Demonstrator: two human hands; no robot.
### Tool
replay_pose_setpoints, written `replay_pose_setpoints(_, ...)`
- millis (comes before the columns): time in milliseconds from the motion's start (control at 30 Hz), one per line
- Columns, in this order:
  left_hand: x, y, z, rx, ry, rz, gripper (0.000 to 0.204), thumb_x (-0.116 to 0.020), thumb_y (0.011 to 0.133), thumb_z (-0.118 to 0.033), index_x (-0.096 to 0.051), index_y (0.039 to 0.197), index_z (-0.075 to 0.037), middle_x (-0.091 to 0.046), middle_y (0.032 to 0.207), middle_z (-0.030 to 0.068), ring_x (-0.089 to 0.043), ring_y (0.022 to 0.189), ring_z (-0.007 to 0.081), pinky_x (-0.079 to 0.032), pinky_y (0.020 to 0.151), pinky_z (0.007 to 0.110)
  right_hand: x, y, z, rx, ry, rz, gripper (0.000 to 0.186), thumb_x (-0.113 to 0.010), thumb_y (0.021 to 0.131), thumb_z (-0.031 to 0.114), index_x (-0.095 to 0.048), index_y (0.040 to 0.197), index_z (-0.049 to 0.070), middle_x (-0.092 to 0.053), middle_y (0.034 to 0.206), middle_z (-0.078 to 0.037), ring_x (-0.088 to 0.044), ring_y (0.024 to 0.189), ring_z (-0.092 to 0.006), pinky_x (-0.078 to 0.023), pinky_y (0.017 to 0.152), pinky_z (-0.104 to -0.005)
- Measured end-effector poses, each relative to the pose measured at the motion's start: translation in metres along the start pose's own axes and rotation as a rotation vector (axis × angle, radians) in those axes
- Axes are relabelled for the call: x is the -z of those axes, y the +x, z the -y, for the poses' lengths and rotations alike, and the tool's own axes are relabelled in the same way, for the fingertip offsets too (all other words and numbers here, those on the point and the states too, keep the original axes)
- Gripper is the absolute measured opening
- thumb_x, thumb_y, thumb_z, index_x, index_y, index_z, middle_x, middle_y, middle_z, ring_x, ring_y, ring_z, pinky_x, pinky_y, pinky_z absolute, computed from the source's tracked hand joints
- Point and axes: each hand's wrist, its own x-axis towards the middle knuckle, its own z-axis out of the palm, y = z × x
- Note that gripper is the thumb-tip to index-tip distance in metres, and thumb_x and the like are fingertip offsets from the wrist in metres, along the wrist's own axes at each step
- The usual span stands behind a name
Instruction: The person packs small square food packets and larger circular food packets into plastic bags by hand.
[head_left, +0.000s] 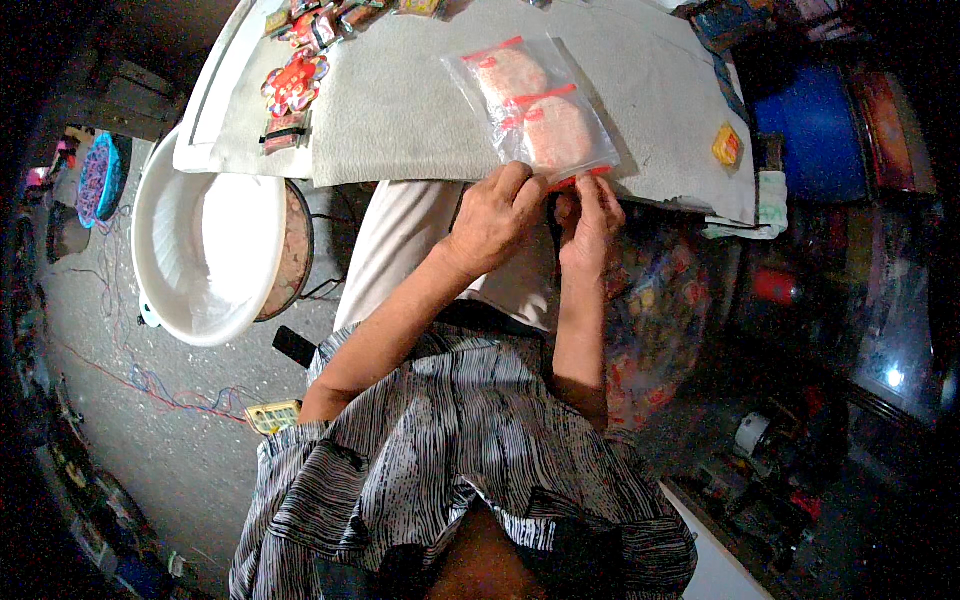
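Note:
A clear plastic bag (pixel 595 125) with red strips lies on the cloth-covered table. Inside it are two pale pink, roundish pieces (pixel 556 132), one beyond the other; I cannot make out what they are. At the bag's near edge, by a red strip, my left hand (pixel 497 215) pinches the plastic between thumb and fingers. Just to its right, my right hand (pixel 590 225) grips the same edge, its fingertips close together. The bag's near edge is partly hidden by my fingers.
The table (pixel 400 120) carries small wrapped packets (pixel 285 133) and a red flower-shaped packet (pixel 295 82) on the left, and a yellow packet (pixel 727 146) on the right. A white basin (pixel 160 250) stands at the left, a blue drum (pixel 810 135) at the far right.

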Motion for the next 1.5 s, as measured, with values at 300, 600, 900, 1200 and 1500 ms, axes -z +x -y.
replay_pose_setpoints(300, 0.008, 0.003, -0.002, 0.015, 0.032, 0.004, 0.025, -0.063, 0.076, -0.008, -0.055, 0.099, -0.003, -0.050, 0.085, 0.0111, -0.058, 0.072, 0.0272, -0.051, 0.056, 0.038, 0.032, -0.010, 0.005, 0.533, -0.745, 0.048, 0.029, -0.068, 0.086, 0.017, -0.059, 0.109, 0.001, -0.059, 0.104, -0.011, -0.055, 0.087, -0.0207, -0.045, 0.077, -0.0322)
replay_pose_setpoints(600, 0.025, 0.028, -0.020, -0.115, 0.075, 0.038, 0.028, -0.065, 0.072, -0.004, -0.060, 0.100, -0.005, -0.057, 0.090, 0.0107, -0.062, 0.075, 0.0275, -0.053, 0.056, 0.037, 0.007, 0.002, 0.045, 1.224, -1.198, 0.269, 0.047, -0.058, 0.092, 0.033, -0.053, 0.127, 0.001, -0.053, 0.132, -0.020, -0.052, 0.119, -0.0390, -0.044, 0.098, -0.0450)
replay_pose_setpoints(900, 0.032, 0.027, -0.037, -0.112, 0.014, -0.039, 0.042, -0.071, 0.073, -0.004, -0.061, 0.114, -0.005, -0.061, 0.099, 0.0150, -0.063, 0.081, 0.0300, -0.053, 0.065, 0.039, 0.032, 0.013, 0.019, 0.159, -0.008, 0.026, 0.018, -0.068, 0.087, 0.022, -0.065, 0.092, 0.005, -0.067, 0.080, -0.004, -0.060, 0.063, -0.0149, -0.051, 0.060, -0.0310)
replay_pose_setpoints(1200, 0.024, 0.022, -0.018, 0.062, 0.008, 0.065, 0.032, -0.066, 0.078, 0.000, -0.061, 0.109, -0.003, -0.060, 0.102, 0.0164, -0.064, 0.082, 0.0331, -0.053, 0.066, 0.039, 0.064, -0.005, -0.004, -0.092, 0.423, -0.016, 0.026, -0.071, 0.084, 0.019, -0.067, 0.108, 0.009, -0.067, 0.098, -0.002, -0.061, 0.070, -0.0117, -0.051, 0.060, -0.0271)
replay_pose_setpoints(1500, 0.014, 0.041, 0.020, -0.035, 0.150, 0.079, 0.025, -0.066, 0.082, 0.000, -0.064, 0.107, -0.002, -0.063, 0.097, 0.0132, -0.061, 0.068, 0.0206, -0.051, 0.063, 0.033, 0.074, -0.015, -0.006, -0.140, 0.378, 0.076, 0.029, -0.074, 0.082, 0.020, -0.065, 0.107, 0.009, -0.069, 0.093, -0.002, -0.067, 0.080, -0.0146, -0.057, 0.067, -0.0336)
